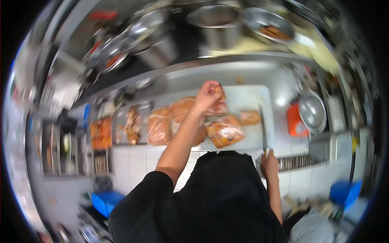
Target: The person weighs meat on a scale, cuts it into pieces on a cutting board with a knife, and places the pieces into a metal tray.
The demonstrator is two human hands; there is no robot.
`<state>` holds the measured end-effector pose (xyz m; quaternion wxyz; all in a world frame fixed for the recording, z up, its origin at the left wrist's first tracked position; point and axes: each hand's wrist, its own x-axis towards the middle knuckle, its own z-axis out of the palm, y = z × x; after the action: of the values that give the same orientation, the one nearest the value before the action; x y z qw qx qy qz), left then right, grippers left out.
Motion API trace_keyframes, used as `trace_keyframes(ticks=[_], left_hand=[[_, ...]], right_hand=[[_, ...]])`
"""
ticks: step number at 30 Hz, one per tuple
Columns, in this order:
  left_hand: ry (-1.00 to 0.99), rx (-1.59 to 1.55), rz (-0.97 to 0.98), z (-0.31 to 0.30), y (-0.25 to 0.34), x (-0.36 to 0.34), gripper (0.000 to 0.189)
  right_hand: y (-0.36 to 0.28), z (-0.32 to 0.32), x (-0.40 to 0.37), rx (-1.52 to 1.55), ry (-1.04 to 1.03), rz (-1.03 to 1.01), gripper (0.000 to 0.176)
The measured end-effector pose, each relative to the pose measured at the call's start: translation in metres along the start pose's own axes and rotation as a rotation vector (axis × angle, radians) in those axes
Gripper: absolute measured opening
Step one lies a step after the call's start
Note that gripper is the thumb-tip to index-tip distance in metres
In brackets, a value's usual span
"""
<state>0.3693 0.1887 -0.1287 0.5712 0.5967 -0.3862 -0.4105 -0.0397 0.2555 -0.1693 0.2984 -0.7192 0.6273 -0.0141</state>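
My left hand (208,96) is closed on a small browned piece of meat (220,92), held above the far part of a white cutting board (255,95). In my right hand (269,164), at the board's near right edge, is the handle of a knife (263,127). Its long blade points away from me over the board's right side. Left of the blade lies a small block of meat (249,117). A larger glossy slab of meat (225,130), apparently wrapped in clear film, sits nearer me. More large slabs (158,126) lie to the left, partly behind my forearm.
A tray of orange-brown meat (101,133) and a tray of torn pieces (132,126) stand on the left. On the right, a metal bowl (312,111) rests by an orange container (296,120). Large pots (214,30) and a bowl of food (269,25) line the back.
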Motion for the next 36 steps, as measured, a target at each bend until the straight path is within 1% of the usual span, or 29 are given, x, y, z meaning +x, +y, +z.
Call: trace_keyframes(ticks=[1,2,3,5,7,9,11,12,13,14,15,16,17,18,20,21,22,23,24,26,29,32,34,35,36], left_hand=[[0.119,0.022,-0.022,-0.035,0.005,-0.025,0.043],[0.223,0.036,-0.051,-0.065,0.008,-0.051,0.043],[0.309,0.044,-0.088,-0.089,0.009,-0.075,0.044],[0.548,-0.033,-0.018,-0.144,-0.013,-0.118,0.043],[0.747,-0.027,-0.101,-0.196,-0.011,-0.165,0.042],[0.936,0.023,-0.017,-0.254,-0.034,-0.195,0.04],[1.04,0.362,0.078,-0.31,-0.055,-0.218,0.035],[1.085,0.844,0.034,-0.346,-0.084,-0.226,0.032],[0.946,1.318,-0.113,-0.355,-0.063,-0.223,0.033],[0.901,1.333,0.038,-0.337,-0.044,-0.222,0.031],[0.963,1.201,-0.107,-0.334,-0.041,-0.214,0.037],[0.982,1.185,0.057,-0.304,-0.033,-0.202,0.04],[1.014,1.169,0.209,-0.279,-0.022,-0.193,0.043],[0.885,1.069,0.21,-0.249,-0.003,-0.174,0.044],[0.673,0.886,0.198,-0.158,0.028,-0.149,0.046],[0.582,0.775,0.24,-0.114,0.029,-0.134,0.045],[0.368,0.817,0.328,-0.073,0.041,-0.122,0.045],[0.199,0.789,0.337,-0.03,0.049,-0.109,0.047],[0.042,0.78,0.376,0.003,0.04,-0.094,0.051],[-0.152,0.95,0.454,0.057,0.012,-0.069,0.053],[-0.531,1.254,0.177,0.11,0.019,-0.044,0.075],[-0.645,1.25,0.014,0.135,0.011,-0.026,0.057],[-0.795,1.147,0.284,0.133,-0.001,-0.02,0.053],[-0.876,1.086,0.407,0.13,-0.009,-0.02,0.054],[-0.879,1.04,0.501,0.131,-0.027,-0.02,0.066]], right_hand=[[-0.005,-0.001,0.003,-0.023,0.003,0.011,0.045],[0.008,0.011,0.012,-0.069,0.052,-0.08,0.046],[0.005,0.007,0.017,-0.098,0.017,-0.081,0.047],[0.012,0.011,0.031,-0.08,0.012,-0.127,0.046],[0.017,0.011,0.041,-0.112,0.009,-0.162,0.046],[0.018,0.01,0.048,-0.135,0.015,-0.2,0.047],[0.021,0.009,0.051,-0.143,0.047,-0.223,0.049],[0.021,0.009,0.054,-0.155,0.021,-0.174,0.053],[0.032,0.017,0.059,-0.144,0.05,-0.175,0.057],[0.018,0.005,0.056,-0.151,-0.027,-0.141,0.06],[0.015,0.008,0.055,-0.218,0.014,-0.075,0.06],[0.005,0.004,0.054,-0.199,-0.021,-0.055,0.057],[0.003,0.004,0.054,-0.161,-0.008,-0.104,0.058],[-0.004,0.002,0.05,-0.164,0.002,-0.071,0.051],[0.0,0.004,0.052,-0.182,0.003,-0.058,0.055],[0.001,0.006,0.054,-0.189,-0.004,-0.067,0.057],[0.002,0.009,0.055,-0.182,0.011,-0.07,0.055],[0.002,0.011,0.055,-0.17,0.017,-0.074,0.053],[0.003,0.013,0.054,-0.155,0.025,-0.076,0.051],[0.002,0.013,0.053,-0.143,0.035,-0.071,0.047],[-0.006,0.01,0.048,-0.129,0.034,-0.048,0.042],[-0.007,0.009,0.043,-0.079,0.026,-0.034,0.041],[-0.01,0.004,0.031,-0.03,0.016,-0.012,0.042],[-0.008,0.004,0.025,-0.001,0.006,-0.001,0.042],[-0.002,0.008,0.021,0.016,-0.014,0.005,0.043]])
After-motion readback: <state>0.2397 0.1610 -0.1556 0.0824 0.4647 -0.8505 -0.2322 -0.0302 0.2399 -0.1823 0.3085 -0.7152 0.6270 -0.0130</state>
